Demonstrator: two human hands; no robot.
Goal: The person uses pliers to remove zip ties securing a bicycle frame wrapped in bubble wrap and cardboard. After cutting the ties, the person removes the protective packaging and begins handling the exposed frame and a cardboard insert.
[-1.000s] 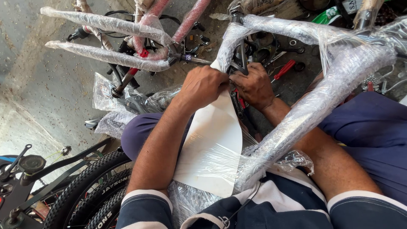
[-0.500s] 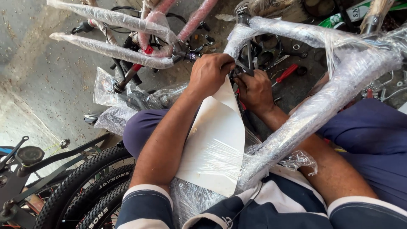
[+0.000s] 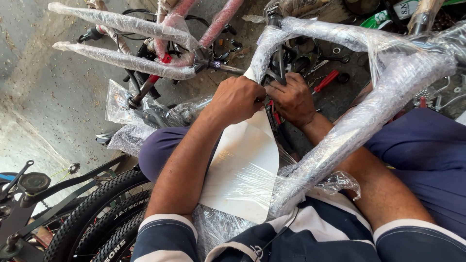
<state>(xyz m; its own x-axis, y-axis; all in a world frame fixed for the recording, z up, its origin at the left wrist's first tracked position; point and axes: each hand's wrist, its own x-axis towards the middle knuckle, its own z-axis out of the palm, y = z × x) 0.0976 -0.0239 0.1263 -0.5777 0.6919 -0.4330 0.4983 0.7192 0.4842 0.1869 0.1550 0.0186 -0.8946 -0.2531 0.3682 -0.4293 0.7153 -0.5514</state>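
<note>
Both hands sit close together at the front joint of a plastic-wrapped bicycle frame that lies across the person's lap. Left hand: fingers curled tight around the top edge of a white wrapping sheet, just where it meets the frame. The sheet hangs down from those fingers, between the forearms, to the striped shirt. Right hand: fingers bent in a narrow pinch at the same joint, touching a dark tube; what they pinch I cannot tell, the left knuckles hide it.

Beyond the fingertips, on the concrete floor: loose tools, including a red-handled one, and washers. Left of the left fingers, a second wrapped frame in pink. Below the left elbow, stacked black tyres.

Risks, as I judge them: the sheet may tear unevenly if pulled against the tube edge; film could snag on cables near the fingertips; the frame, resting only on the thighs, may slide off toward the floor if the pull is sharp.

Against the frame half a second back: hands have hardly shifted, still locked at the same joint; the right hand looks slightly lower on the tube, and the sheet hangs much as it did.
</note>
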